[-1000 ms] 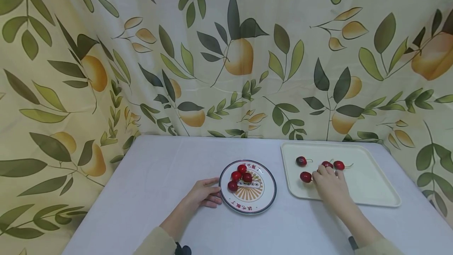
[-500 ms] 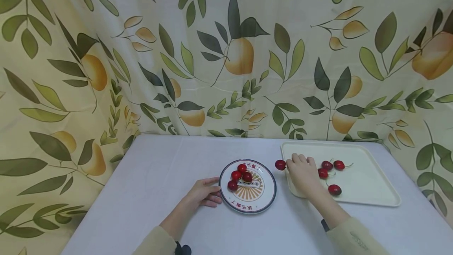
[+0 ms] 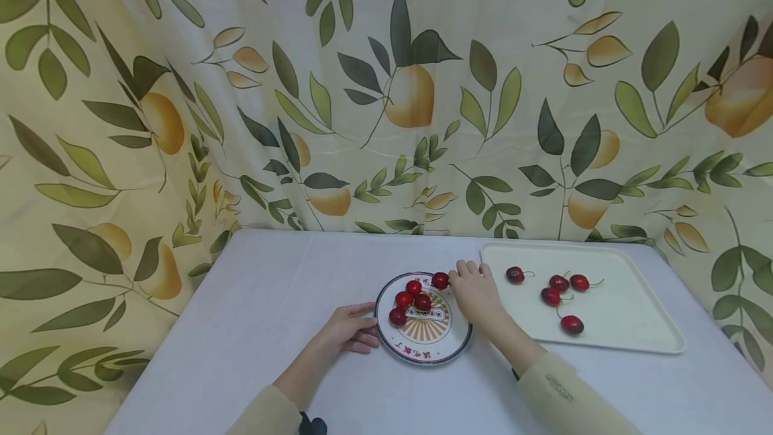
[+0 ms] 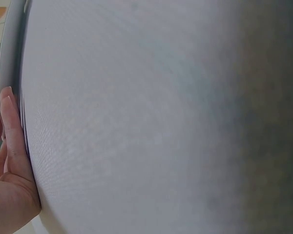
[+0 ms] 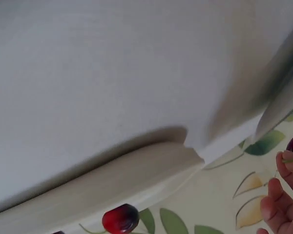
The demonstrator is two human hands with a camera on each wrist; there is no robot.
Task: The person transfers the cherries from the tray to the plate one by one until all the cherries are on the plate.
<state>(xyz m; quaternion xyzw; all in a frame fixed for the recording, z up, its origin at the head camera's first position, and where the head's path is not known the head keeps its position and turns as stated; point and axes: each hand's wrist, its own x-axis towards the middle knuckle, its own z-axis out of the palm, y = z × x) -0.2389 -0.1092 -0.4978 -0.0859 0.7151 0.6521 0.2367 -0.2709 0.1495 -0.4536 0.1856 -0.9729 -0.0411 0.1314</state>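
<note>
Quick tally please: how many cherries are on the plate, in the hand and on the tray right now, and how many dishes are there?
Cherries lying on the plate: 4
Cherries held by the right hand, over the plate's far rim: 1
Cherries on the tray: 4
Plates: 1
Trays: 1
Total: 9 cherries, 2 dishes

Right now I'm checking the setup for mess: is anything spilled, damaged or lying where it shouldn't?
Nothing stands out. Four cherries sit on the plate, four more lie loose on the tray, and none is on the tablecloth. The right hand holds one cherry over the plate's rim; the left hand rests against the plate.
</note>
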